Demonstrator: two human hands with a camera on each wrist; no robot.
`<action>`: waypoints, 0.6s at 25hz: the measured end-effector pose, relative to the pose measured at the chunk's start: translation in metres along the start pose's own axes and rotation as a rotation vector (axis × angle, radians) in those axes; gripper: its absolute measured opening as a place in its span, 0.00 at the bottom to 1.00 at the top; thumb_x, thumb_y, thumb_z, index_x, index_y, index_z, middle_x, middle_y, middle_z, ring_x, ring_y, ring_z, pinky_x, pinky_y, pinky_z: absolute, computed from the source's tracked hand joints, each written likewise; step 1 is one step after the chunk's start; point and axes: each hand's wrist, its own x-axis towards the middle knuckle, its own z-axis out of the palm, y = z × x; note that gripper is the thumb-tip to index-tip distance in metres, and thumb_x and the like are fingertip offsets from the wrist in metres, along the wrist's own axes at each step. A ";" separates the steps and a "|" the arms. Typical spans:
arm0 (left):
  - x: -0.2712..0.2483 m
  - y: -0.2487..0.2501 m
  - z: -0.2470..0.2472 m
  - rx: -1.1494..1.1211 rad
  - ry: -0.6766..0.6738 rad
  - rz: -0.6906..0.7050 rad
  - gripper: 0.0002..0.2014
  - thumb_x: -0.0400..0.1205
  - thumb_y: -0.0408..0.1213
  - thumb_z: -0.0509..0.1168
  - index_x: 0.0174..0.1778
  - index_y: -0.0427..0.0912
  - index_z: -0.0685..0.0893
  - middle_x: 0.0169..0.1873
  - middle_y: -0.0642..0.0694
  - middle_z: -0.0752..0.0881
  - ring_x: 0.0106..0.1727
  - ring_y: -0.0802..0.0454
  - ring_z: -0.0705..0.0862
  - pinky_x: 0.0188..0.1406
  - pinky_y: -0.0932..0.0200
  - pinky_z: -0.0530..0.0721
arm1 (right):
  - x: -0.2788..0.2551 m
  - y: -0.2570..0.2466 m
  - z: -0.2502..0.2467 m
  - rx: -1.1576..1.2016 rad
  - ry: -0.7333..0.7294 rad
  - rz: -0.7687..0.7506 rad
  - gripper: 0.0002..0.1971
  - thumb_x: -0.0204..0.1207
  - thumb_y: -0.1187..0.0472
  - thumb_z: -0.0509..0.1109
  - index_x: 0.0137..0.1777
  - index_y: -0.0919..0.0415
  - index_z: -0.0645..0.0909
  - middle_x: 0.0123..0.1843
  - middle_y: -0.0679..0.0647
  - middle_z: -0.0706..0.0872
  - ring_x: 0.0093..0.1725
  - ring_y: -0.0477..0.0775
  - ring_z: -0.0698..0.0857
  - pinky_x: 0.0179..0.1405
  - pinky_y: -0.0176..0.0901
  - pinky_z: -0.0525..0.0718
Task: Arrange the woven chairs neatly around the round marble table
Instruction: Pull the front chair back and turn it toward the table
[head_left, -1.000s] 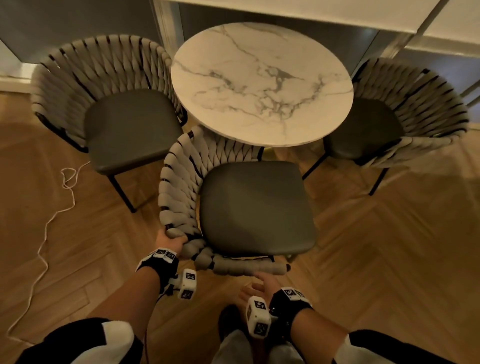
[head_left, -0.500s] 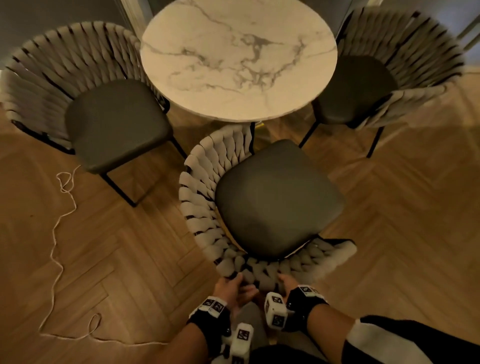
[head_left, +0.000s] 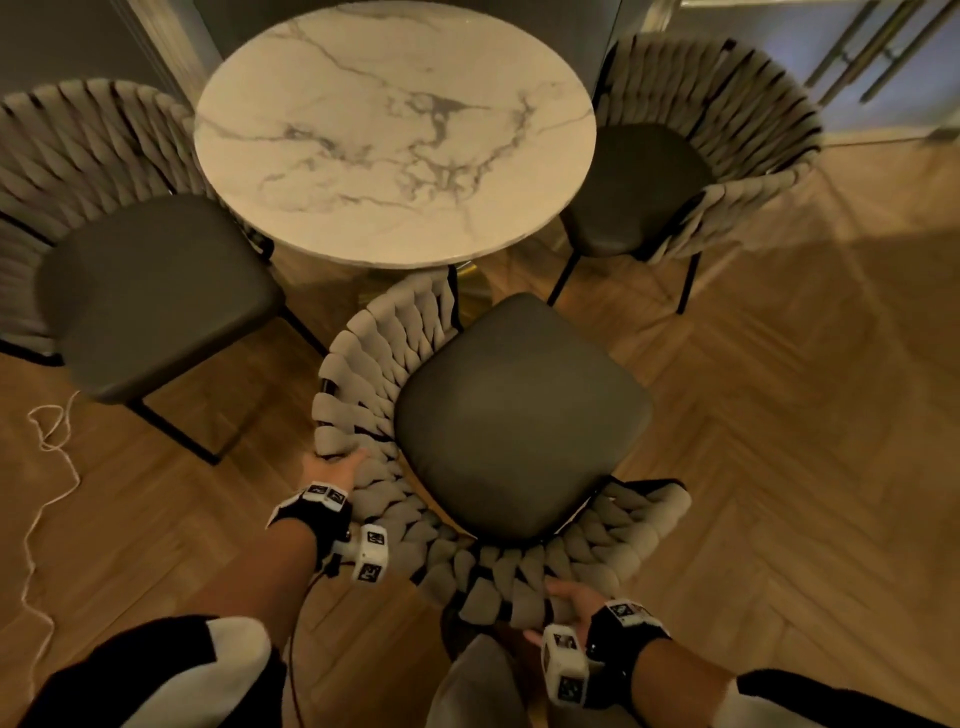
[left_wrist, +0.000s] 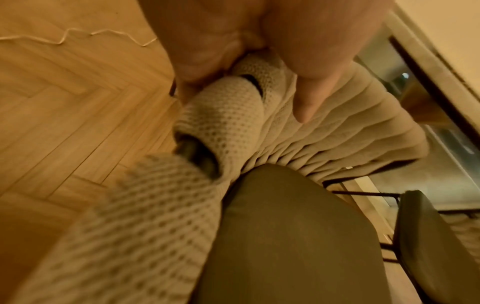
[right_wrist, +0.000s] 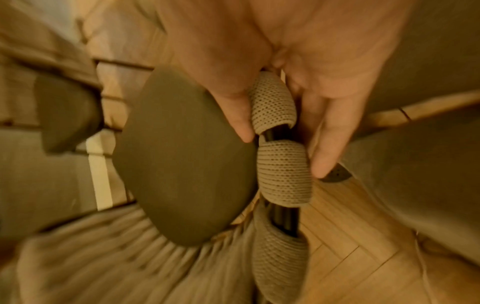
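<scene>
Left hand (head_left: 332, 470) shifted up near chair (head_left: 519, 415) backrest, both grips clamped, right hand (head_left: 569, 605) at rim.

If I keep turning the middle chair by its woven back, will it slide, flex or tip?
The middle chair probably slides easily: thin legs on smooth wood floor. The woven bands likely give a little, but the left hand and right hand grip a rigid dark frame. Tipping seems unlikely.

- A home dining corner: round marble table (head_left: 395, 130) ringed by woven chairs (head_left: 493, 415).
- Herringbone wood floor (head_left: 779, 467); glazed doors (head_left: 883, 62) behind.
</scene>
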 end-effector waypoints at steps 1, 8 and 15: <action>0.007 0.004 0.000 0.023 0.001 0.021 0.40 0.72 0.48 0.78 0.76 0.38 0.68 0.70 0.31 0.79 0.67 0.28 0.80 0.64 0.37 0.80 | 0.003 -0.002 0.000 0.005 -0.020 0.002 0.19 0.80 0.68 0.69 0.69 0.62 0.75 0.53 0.71 0.81 0.47 0.76 0.82 0.25 0.75 0.86; -0.010 -0.026 -0.009 -0.036 -0.058 0.001 0.23 0.73 0.39 0.74 0.63 0.38 0.81 0.62 0.33 0.86 0.55 0.33 0.85 0.60 0.39 0.85 | 0.009 -0.009 -0.025 -0.097 0.002 -0.039 0.14 0.78 0.69 0.71 0.63 0.66 0.76 0.50 0.72 0.82 0.43 0.76 0.84 0.17 0.71 0.85; -0.046 -0.105 -0.036 -0.046 -0.081 -0.234 0.21 0.72 0.39 0.78 0.57 0.34 0.83 0.52 0.35 0.86 0.52 0.33 0.86 0.54 0.38 0.89 | -0.005 -0.045 -0.039 -0.406 0.134 -0.194 0.11 0.76 0.66 0.72 0.57 0.69 0.80 0.52 0.70 0.86 0.49 0.70 0.87 0.53 0.65 0.88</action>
